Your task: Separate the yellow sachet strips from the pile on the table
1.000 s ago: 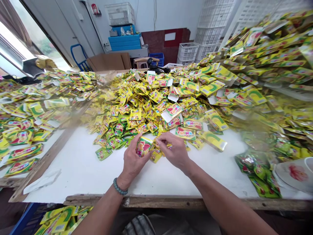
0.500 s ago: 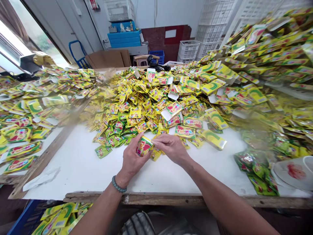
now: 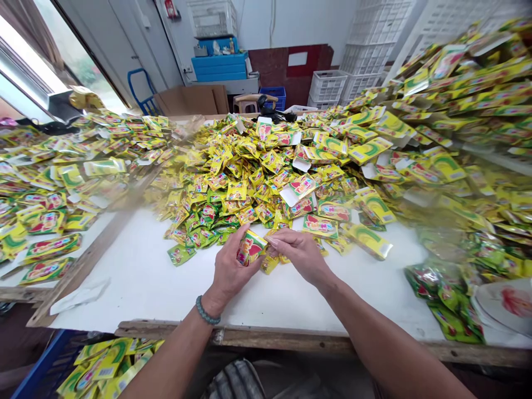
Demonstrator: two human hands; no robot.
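My left hand [image 3: 228, 271], with a green bead bracelet [image 3: 206, 312] on the wrist, is closed round a small stack of green and red sachets [image 3: 250, 246]. My right hand [image 3: 301, 252] touches the stack's right end, its fingers pinched together there. Both hands hover just over the white table [image 3: 137, 277], at the near edge of a big heap of yellow and green sachets [image 3: 266, 166]. A few loose sachets [image 3: 270, 262] lie under the hands.
More sachets are piled on a raised board at the left [image 3: 54, 183] and stacked high at the right [image 3: 465, 111]. A blue crate of packs [image 3: 103, 368] sits below the table edge. White crates [image 3: 328, 86] and blue boxes [image 3: 220, 64] stand by the far wall.
My right hand's fingers have closed in against the right end of the stack. The left hand keeps its hold; the camera view has shifted a little.
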